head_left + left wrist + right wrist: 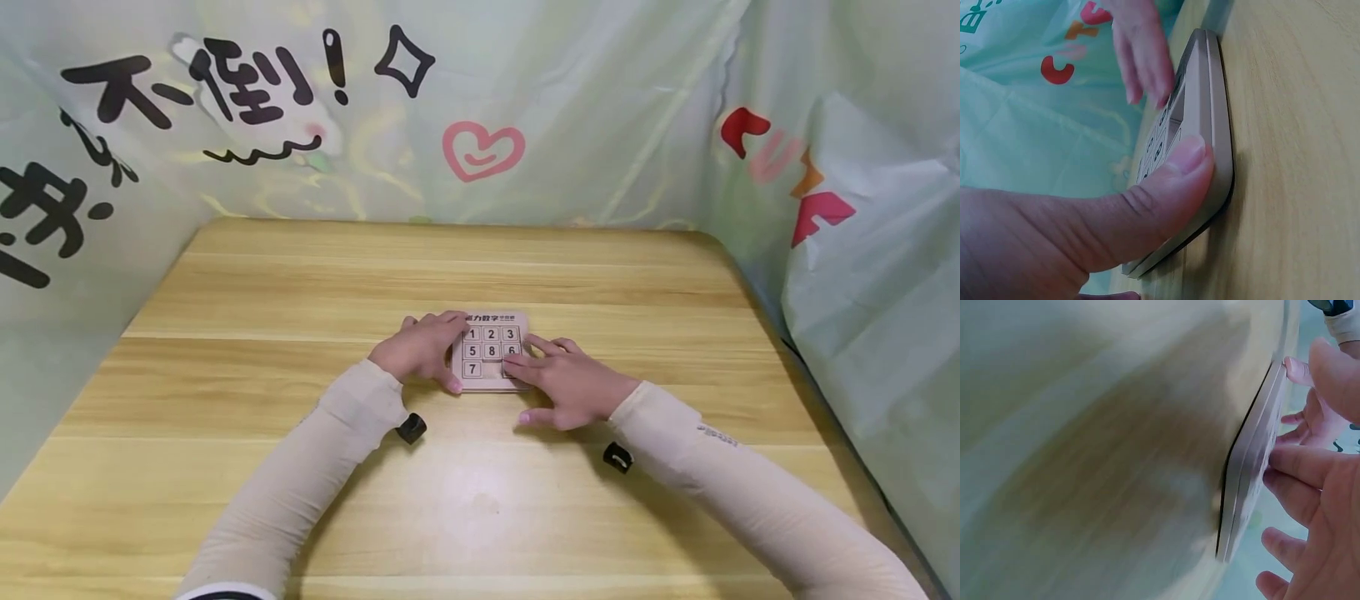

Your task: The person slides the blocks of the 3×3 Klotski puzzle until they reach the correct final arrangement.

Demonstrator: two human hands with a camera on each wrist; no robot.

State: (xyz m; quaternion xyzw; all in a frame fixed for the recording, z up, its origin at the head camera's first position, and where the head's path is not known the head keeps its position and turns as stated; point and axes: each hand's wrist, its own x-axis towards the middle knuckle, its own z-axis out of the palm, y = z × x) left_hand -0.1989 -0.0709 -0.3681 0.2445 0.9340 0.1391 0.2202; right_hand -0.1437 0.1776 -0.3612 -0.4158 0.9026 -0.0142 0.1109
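Observation:
A pale number slide puzzle (480,386) lies flat on the table, with number tiles (491,334) in rows and a gap in the bottom row. My left hand (420,346) holds the puzzle at its left side, fingers near the upper left corner. In the left wrist view, the thumb (1147,200) presses on the near corner of the frame. Over the puzzle's right side, my right hand (573,383) touches the tiles with extended fingertips (1285,459); its thumb stays off the frame. Those fingers partly cover the lower right tile.
The wooden table (480,500) extends around the puzzle on all sides. A printed cloth (600,108) hangs behind the table and along its sides. Each wrist carries a small black device (412,428) beside a pale sleeve (300,483).

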